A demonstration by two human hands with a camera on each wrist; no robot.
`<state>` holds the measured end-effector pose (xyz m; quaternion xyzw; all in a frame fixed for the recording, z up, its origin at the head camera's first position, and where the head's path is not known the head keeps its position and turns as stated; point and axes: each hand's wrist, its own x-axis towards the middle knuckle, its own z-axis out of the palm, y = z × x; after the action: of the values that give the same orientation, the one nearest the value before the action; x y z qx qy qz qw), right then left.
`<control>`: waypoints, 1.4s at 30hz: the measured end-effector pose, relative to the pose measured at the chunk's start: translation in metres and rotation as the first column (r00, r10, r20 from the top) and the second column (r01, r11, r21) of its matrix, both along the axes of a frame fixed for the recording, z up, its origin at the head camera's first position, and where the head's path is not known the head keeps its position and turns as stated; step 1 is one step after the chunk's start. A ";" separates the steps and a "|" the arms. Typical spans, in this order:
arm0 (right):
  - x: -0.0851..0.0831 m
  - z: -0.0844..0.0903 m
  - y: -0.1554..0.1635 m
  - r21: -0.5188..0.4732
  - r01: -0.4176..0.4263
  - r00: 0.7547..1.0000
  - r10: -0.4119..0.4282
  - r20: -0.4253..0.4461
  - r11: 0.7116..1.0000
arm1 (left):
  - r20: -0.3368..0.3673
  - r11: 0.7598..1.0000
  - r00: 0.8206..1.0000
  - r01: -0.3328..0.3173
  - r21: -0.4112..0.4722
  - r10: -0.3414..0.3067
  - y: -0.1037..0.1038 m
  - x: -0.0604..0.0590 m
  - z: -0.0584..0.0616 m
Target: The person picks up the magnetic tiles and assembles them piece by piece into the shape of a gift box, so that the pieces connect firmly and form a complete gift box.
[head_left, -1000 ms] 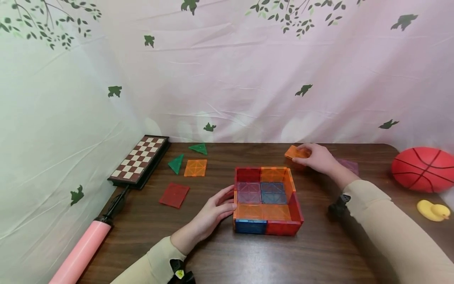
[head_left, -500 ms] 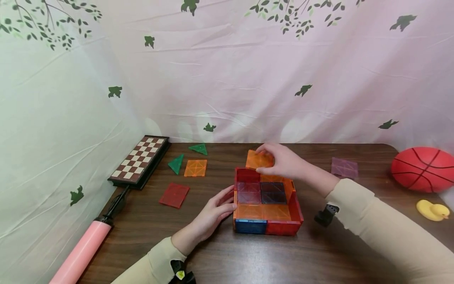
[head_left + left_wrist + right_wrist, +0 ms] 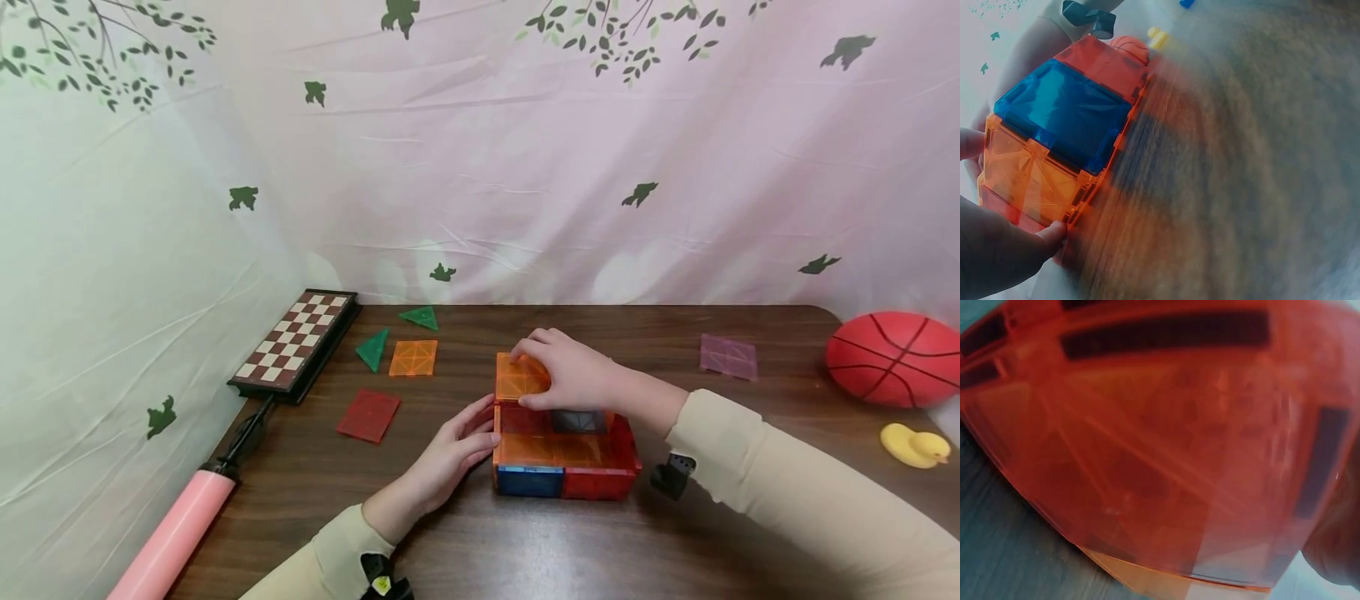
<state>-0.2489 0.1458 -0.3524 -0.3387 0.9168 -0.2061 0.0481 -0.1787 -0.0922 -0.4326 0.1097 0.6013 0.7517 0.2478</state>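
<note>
A low square box of magnetic tiles (image 3: 600, 483) sits on the table, its front wall one blue and one red tile. My right hand (image 3: 577, 371) pinches an orange square magnetic tile (image 3: 516, 383) over the box's back left corner, the tile lying nearly flat at the rim. At the left wall rests my left hand (image 3: 448, 454), fingers fairly straight against it. In the left wrist view its thumb (image 3: 1054, 236) touches the lower edge of an orange wall tile (image 3: 1041, 169), beside the blue tile (image 3: 1066, 112). A red wall tile (image 3: 1141, 456) fills most of the right wrist view.
Left of the box lie a red square tile (image 3: 369, 416), an orange square tile (image 3: 413, 358) and two green triangles (image 3: 372, 349). A chessboard (image 3: 296, 340) and pink pump (image 3: 176, 533) are further left. Rightward are a purple tile (image 3: 728, 357), red ball (image 3: 896, 358) and yellow duck (image 3: 915, 445).
My right hand has carried the orange tile leftward from the back right of the table, then down onto the box's back left corner. The left hand has stayed at the left wall.
</note>
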 end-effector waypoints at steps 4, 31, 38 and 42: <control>0.002 0.000 0.001 0.005 0.006 1.000 -0.006 -0.018 1.000 | -0.004 1.000 1.000 0.002 -0.002 -0.002 0.001 0.000 0.000; -0.023 -0.044 0.224 -0.315 0.437 0.899 -0.396 0.187 0.843 | -0.011 1.000 1.000 -0.015 -0.012 0.015 0.001 0.002 -0.002; -0.030 -0.078 0.273 -0.189 0.408 0.913 -0.395 0.105 0.893 | -0.007 1.000 1.000 -0.014 -0.016 0.014 0.000 0.003 -0.003; -0.030 -0.086 0.286 -0.072 0.430 0.903 -0.429 0.030 0.900 | -0.013 1.000 1.000 -0.011 -0.019 0.011 0.001 0.003 -0.001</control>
<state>-0.2788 0.4315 -0.4383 -0.1286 0.9599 -0.2489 -0.0053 -0.1758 -0.0915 -0.4340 0.1085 0.6107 0.7465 0.2408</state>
